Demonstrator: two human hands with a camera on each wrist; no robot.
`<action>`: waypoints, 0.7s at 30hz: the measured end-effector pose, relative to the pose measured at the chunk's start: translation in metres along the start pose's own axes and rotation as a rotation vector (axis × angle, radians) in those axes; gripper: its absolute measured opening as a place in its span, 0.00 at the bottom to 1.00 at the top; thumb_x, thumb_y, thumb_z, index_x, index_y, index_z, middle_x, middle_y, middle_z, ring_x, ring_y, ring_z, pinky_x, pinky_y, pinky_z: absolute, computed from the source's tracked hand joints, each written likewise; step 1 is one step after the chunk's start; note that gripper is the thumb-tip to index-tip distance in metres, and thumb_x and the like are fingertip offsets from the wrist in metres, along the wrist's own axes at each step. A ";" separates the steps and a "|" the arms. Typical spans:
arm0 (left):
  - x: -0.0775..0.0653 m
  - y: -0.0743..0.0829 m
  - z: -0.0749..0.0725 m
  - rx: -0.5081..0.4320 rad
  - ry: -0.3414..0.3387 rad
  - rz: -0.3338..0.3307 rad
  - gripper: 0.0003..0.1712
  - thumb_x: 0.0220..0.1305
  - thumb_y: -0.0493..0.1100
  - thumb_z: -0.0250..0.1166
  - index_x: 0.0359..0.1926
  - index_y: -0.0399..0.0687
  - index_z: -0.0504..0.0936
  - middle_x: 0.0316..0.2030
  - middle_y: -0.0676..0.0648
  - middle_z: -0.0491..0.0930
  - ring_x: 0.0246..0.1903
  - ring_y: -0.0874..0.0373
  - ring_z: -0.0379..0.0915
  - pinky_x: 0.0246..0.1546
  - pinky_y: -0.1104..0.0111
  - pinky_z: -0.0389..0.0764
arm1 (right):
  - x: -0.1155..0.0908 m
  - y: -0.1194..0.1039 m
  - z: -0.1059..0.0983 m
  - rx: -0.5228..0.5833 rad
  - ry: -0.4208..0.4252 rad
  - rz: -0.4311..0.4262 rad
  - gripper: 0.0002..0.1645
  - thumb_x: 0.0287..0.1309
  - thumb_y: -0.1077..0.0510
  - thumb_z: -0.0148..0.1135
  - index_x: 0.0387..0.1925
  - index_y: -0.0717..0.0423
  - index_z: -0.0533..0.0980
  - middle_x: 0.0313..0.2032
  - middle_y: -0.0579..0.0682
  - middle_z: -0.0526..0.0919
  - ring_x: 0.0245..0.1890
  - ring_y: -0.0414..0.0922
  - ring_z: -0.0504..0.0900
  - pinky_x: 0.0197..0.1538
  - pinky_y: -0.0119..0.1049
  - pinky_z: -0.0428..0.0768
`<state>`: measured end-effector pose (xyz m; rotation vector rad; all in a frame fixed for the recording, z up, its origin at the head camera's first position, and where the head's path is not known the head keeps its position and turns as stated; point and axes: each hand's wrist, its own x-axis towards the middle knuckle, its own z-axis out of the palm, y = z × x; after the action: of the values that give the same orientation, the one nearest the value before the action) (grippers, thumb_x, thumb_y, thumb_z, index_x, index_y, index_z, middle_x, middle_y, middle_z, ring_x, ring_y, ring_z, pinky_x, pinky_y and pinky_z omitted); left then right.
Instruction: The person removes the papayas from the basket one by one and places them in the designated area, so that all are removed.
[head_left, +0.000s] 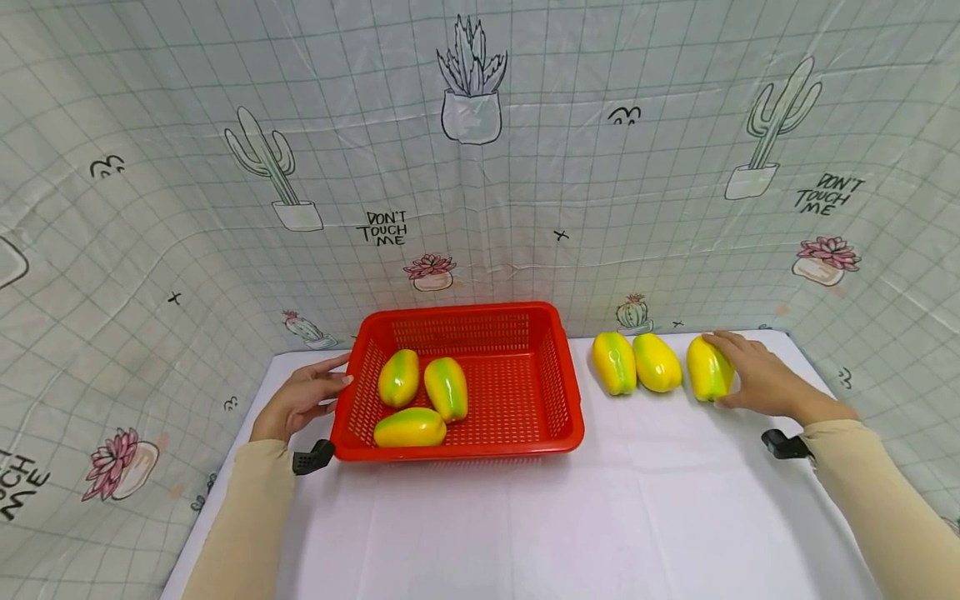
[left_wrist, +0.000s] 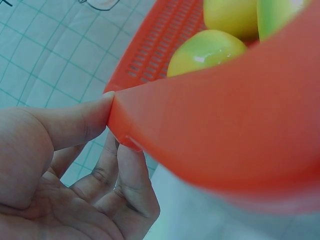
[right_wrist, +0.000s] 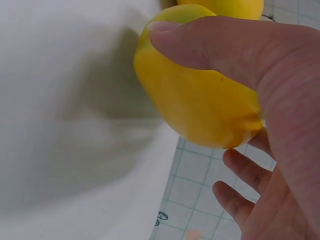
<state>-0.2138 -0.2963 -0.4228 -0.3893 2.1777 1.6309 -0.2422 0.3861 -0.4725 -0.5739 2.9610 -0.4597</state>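
Observation:
At the left end of a red plastic basket (head_left: 465, 454), my left hand (head_left: 302, 400) pinches the rim, thumb on top and fingers beneath, as the left wrist view shows. Inside lie three glossy yellow fruits with green streaks, papaya-like in shape: one fruit (head_left: 399, 379) at the left, another (head_left: 447, 390) beside it, a third (head_left: 410, 428) sideways in front. On the right, my right hand (head_left: 768, 382) holds a similar yellow-green fruit (head_left: 708, 369). Its thumb (right_wrist: 195, 42) lies across the fruit in the right wrist view; the other fingers are partly hidden behind it.
Two more yellow-green fruits, one (head_left: 615, 364) and its neighbour (head_left: 657, 363), sit side by side between the basket and my right hand. A white cloth (head_left: 525, 525) covers the table. Behind it and at both sides hangs a grid-patterned curtain (head_left: 540, 183) with cactus drawings.

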 end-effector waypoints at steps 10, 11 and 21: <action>0.001 -0.001 -0.001 0.002 -0.006 0.005 0.38 0.80 0.44 0.60 0.84 0.50 0.57 0.70 0.34 0.73 0.49 0.56 0.77 0.46 0.67 0.80 | 0.006 -0.001 0.002 -0.013 -0.033 -0.007 0.63 0.45 0.59 0.85 0.75 0.73 0.57 0.72 0.79 0.57 0.65 0.81 0.61 0.64 0.80 0.63; 0.001 -0.001 -0.001 0.003 -0.006 0.006 0.38 0.80 0.44 0.60 0.84 0.50 0.57 0.70 0.34 0.73 0.49 0.56 0.77 0.46 0.67 0.80 | 0.007 0.000 0.002 -0.013 -0.032 -0.011 0.63 0.44 0.59 0.85 0.75 0.74 0.58 0.72 0.80 0.57 0.65 0.82 0.61 0.63 0.80 0.63; 0.004 -0.002 -0.002 -0.005 -0.006 0.004 0.38 0.80 0.44 0.60 0.84 0.50 0.57 0.70 0.35 0.74 0.50 0.56 0.77 0.47 0.69 0.80 | 0.016 0.002 0.000 -0.014 -0.050 -0.007 0.61 0.45 0.62 0.84 0.75 0.73 0.58 0.71 0.79 0.57 0.64 0.82 0.61 0.62 0.81 0.63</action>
<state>-0.2164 -0.2987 -0.4259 -0.3813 2.1718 1.6374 -0.2578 0.3819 -0.4741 -0.5889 2.9177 -0.4199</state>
